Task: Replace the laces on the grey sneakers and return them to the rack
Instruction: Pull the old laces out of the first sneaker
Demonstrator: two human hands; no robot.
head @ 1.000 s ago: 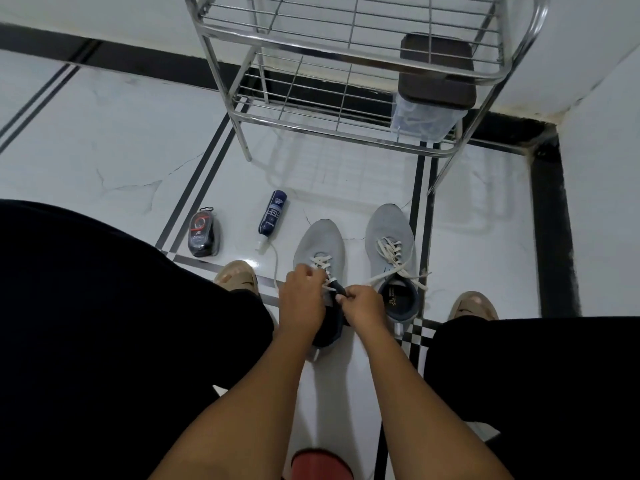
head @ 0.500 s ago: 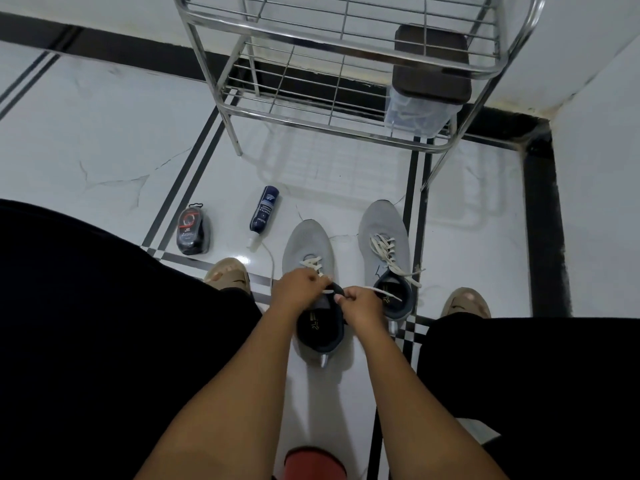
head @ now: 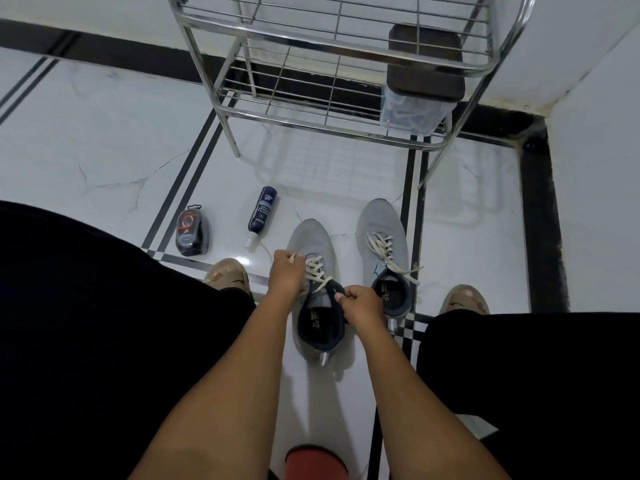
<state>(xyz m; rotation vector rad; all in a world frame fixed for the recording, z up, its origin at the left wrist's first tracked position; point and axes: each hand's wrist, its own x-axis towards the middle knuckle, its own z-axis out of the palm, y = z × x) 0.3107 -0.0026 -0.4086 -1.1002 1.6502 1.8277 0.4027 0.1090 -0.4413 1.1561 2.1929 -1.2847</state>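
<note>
Compared with half a second ago, the left hand [head: 287, 275] has moved away to the left and now pinches a free end of the cream lace [head: 317, 270], while the right hand [head: 362, 304] seems to pinch the tongue of the left grey sneaker [head: 317, 306]. This sneaker stands on the floor beside the right grey sneaker [head: 384, 251], both in front of the metal rack [head: 332, 71].

Under your hands sits a grey sneaker [head: 313, 244] of matt knit cloth, its flat cream laces [head: 317, 270] woven fabric. Beyond your grip, the rack [head: 311, 36] is shiny polished metal wire. The floor [head: 104, 140] around you is glossy white tile, finely cracked, with black stripes.
</note>
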